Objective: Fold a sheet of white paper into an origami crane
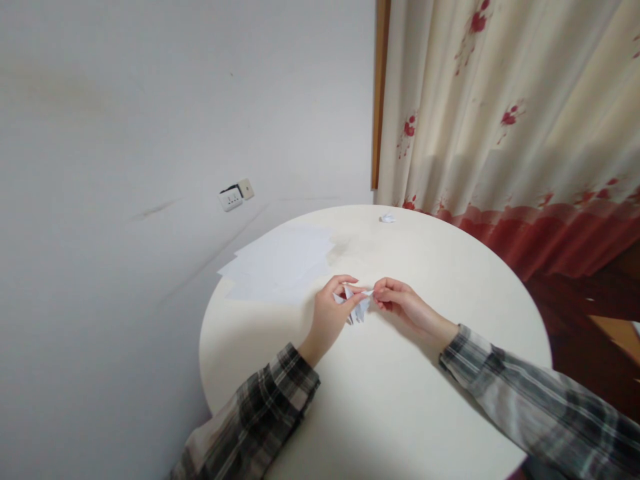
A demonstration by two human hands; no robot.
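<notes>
Over the middle of the round white table (400, 387), a small folded piece of white paper (361, 309) with several pointed flaps is held between both hands. My left hand (334, 307) grips its body, thumb on the near side and fingers behind. With thumb and fingertips, my right hand (397, 299) pinches a thin point at the paper's right end. Part of the paper is hidden behind the left thumb and fingers.
Loose white sheets (285, 260) lie overlapping at the table's back left. A small crumpled or folded white paper piece (387, 218) sits near the far edge. Behind are a wall with a socket (231, 199) and a flowered curtain (490, 133) at right.
</notes>
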